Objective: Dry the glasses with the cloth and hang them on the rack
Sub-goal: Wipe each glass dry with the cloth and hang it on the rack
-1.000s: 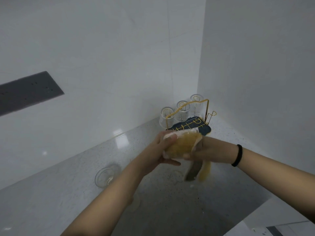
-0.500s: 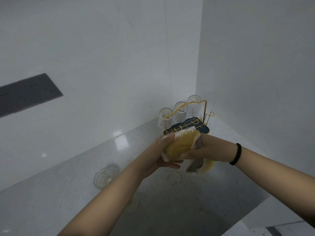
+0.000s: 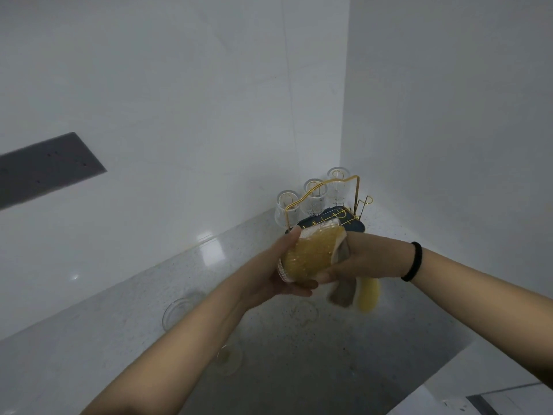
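Observation:
My left hand grips a clear ribbed glass that is almost wholly wrapped in a yellow cloth. Opposite it, my right hand holds the cloth against the glass, and the cloth's grey and yellow ends hang below that hand. Behind my hands, in the wall corner, stands a gold wire rack on a dark blue base. Three clear glasses hang upside down on it. On the counter lie more clear glasses: one at the left, one near my left forearm, one under my hands.
The speckled grey counter runs along white walls that meet in a corner behind the rack. A dark grey panel is set into the left wall. A white ledge shows at the bottom right.
Both hands have stayed in front of the rack with the wrapped glass. The cloth has shifted a little around the glass, and its hanging ends have swung slightly.

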`<state>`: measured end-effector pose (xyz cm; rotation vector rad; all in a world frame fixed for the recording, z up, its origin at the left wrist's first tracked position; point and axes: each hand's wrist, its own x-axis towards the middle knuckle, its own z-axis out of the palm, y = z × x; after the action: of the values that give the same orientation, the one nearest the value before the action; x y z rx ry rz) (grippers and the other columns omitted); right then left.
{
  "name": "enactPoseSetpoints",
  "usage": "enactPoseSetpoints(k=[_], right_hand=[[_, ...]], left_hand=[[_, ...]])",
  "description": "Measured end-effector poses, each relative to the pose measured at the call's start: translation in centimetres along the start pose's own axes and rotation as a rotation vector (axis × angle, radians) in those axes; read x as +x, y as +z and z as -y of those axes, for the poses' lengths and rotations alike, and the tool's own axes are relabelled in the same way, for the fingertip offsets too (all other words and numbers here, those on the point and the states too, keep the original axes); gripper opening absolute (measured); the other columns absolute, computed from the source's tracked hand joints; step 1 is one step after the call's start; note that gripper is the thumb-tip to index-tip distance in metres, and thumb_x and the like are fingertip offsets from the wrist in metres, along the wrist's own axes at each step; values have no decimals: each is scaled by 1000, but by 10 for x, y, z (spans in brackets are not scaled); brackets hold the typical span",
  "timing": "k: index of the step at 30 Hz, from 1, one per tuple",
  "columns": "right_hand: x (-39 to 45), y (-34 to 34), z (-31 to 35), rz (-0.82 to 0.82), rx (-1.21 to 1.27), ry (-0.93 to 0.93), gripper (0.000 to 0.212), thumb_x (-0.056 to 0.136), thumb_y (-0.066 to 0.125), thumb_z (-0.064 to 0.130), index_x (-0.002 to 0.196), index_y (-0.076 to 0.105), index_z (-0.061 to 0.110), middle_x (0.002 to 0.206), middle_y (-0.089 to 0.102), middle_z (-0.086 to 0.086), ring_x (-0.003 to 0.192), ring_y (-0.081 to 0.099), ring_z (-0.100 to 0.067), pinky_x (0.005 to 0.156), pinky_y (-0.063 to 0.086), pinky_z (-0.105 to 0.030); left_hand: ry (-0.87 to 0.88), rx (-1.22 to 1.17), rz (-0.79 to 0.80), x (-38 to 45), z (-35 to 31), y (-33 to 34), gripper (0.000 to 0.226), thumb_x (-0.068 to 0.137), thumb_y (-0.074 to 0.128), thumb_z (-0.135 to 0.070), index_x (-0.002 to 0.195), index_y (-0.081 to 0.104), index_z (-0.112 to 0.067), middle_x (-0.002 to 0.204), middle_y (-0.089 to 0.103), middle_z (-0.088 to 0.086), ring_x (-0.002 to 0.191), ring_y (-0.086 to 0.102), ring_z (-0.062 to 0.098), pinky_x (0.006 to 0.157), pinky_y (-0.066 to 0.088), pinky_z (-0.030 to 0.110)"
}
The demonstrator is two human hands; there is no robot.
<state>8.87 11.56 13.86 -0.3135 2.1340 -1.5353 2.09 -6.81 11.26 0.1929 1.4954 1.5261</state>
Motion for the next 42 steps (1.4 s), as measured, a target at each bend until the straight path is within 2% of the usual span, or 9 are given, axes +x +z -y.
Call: enactPoseSetpoints(k=[6,10,13,17,21,29,33,37,42], right_hand=[[8,-3,-8,-56,643,-43,80,48,89,33,118,57,8,115,62,-13,104,61,-25,86,54,-31],[-4,10,5,-45,-29,28,37,78,68,29,111,52,27,111,59,9,97,58,3,91,48,-18],[-6,13,5,13,-510,87,41,87,57,35,126,46,25,115,58,10,89,53,8,89,43,-12],[-9,5,4,16,-128,12,28,87,59,17,110,51,32,105,58,21,90,57,17,81,41,-2],[-10,-6,-12,-31,517,-71,55,68,77,26,116,57,7,118,63,-10,111,59,-23,92,49,-27],[-20,-1,2,89,-420,59,41,84,62,32,122,46,34,113,50,24,101,49,7,94,36,-8],[-20,-7,2,37,-172,-36,32,84,61,29,114,52,33,119,57,17,108,56,2,96,40,-12],[-19,-10,0,-23,369,-80,61,66,78,36,117,58,9,120,63,-9,113,59,-24,94,49,-30],[-23,-5,15,104,-193,3,33,85,60,17,107,49,38,101,59,33,94,52,20,82,39,-2]], left_hand=[[488,215,-135,12,17,5,53,73,65,-50,117,43,-32,116,56,3,94,67,16,73,59,37],[272,32,-29,5,7,4,43,77,62,-43,116,51,-26,109,61,5,90,66,18,80,55,40],[-34,-39,27,1,3,3,63,76,66,-58,124,54,-18,105,66,11,83,69,23,71,58,34],[16,70,35,5,7,3,76,69,66,-70,127,50,-23,114,63,13,88,70,25,76,59,37],[439,243,-54,9,23,3,66,65,76,-42,122,44,-37,129,50,6,103,65,24,78,59,36],[-13,-153,185,-2,9,5,97,42,93,-50,124,54,-17,104,69,13,83,71,27,66,59,32],[74,41,161,-1,5,3,88,52,88,-54,126,48,-26,117,64,11,94,70,27,78,59,34],[384,231,-29,5,16,9,68,68,84,-18,121,43,-31,128,48,10,105,63,24,78,58,32],[199,20,184,2,10,4,92,56,89,-45,132,47,-13,123,59,16,102,66,28,78,56,38]])
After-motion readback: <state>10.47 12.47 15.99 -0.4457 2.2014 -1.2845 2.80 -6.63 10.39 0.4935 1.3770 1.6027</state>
